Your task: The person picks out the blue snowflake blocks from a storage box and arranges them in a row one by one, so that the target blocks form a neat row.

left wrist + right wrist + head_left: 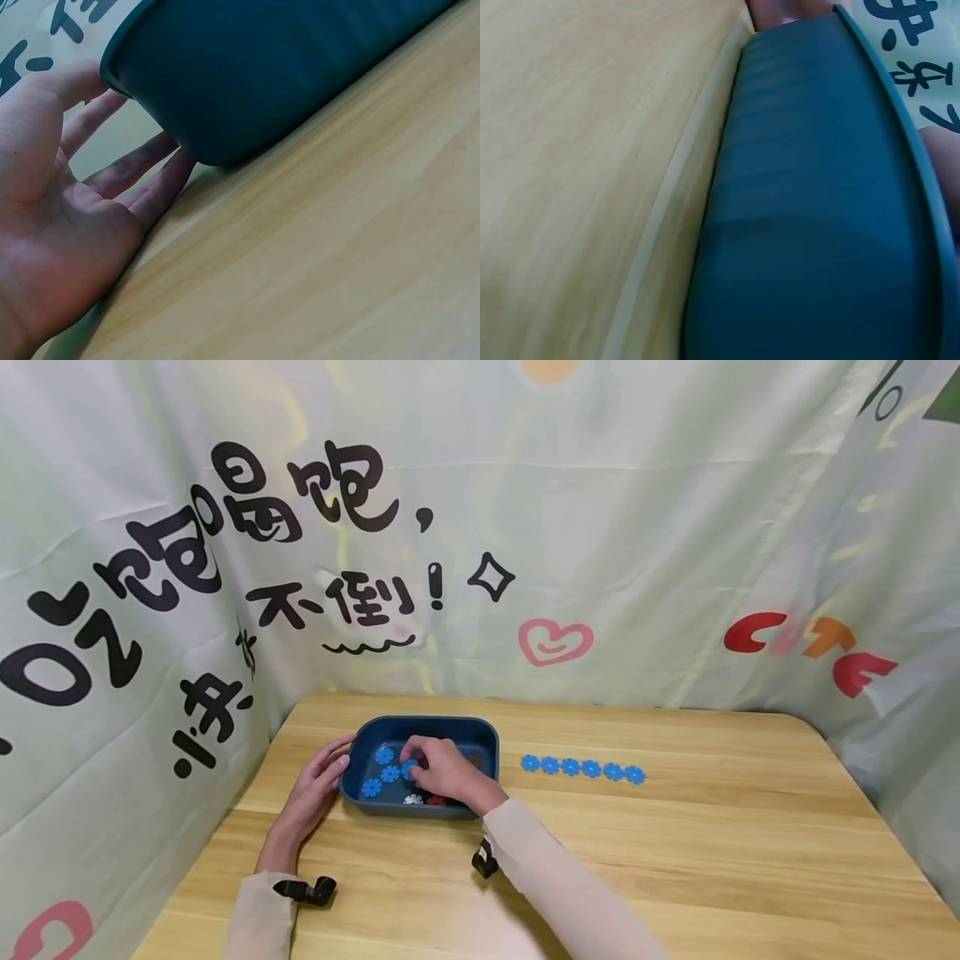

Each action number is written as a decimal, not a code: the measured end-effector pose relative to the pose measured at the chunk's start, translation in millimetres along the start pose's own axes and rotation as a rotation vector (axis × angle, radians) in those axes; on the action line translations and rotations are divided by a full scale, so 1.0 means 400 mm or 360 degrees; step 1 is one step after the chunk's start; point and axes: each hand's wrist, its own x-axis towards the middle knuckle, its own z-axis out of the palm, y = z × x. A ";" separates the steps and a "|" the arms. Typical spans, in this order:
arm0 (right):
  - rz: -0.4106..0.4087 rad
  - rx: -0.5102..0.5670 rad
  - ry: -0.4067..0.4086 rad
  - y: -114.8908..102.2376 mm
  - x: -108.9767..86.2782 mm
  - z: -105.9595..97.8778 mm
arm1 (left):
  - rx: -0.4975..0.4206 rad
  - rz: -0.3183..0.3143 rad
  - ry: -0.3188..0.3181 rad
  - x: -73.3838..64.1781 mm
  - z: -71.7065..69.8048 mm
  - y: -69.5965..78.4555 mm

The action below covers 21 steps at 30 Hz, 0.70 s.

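A dark blue plastic tray (pixel 367 807) stands on the table, holding several blue snowflake discs (pixel 371 787), a white one (pixel 413 799) and a red one (pixel 436 800). My left hand (pixel 318 787) rests against the tray's left end. In the left wrist view, that hand's fingertips touch the outer wall, with the thumb up at the rim. Reaching in over the front wall, my right hand (pixel 442 767) pinches a blue snowflake disc (pixel 408 769) between thumb and index finger. In the right wrist view the tray wall (pixel 802 195) hides most of this hand.
Right of the tray, several blue snowflake discs (pixel 571 767) lie in a straight row on the wooden table (pixel 712 843). A brown disc (pixel 474 761) is near the tray's right end. Printed cloth (pixel 637 552) hangs behind the table and along its sides.
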 end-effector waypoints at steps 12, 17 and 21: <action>-0.0084 0.0057 0.0125 0.000 -0.067 -0.030 | -0.0005 0.0028 0.0006 -0.006 0.007 -0.002; -0.0110 0.0054 0.0160 -0.006 -0.096 -0.050 | 0.0003 -0.0001 0.0036 -0.008 0.006 0.004; -0.0100 0.0060 0.0197 -0.007 -0.124 -0.064 | 0.0010 -0.0022 0.0033 -0.007 0.004 0.004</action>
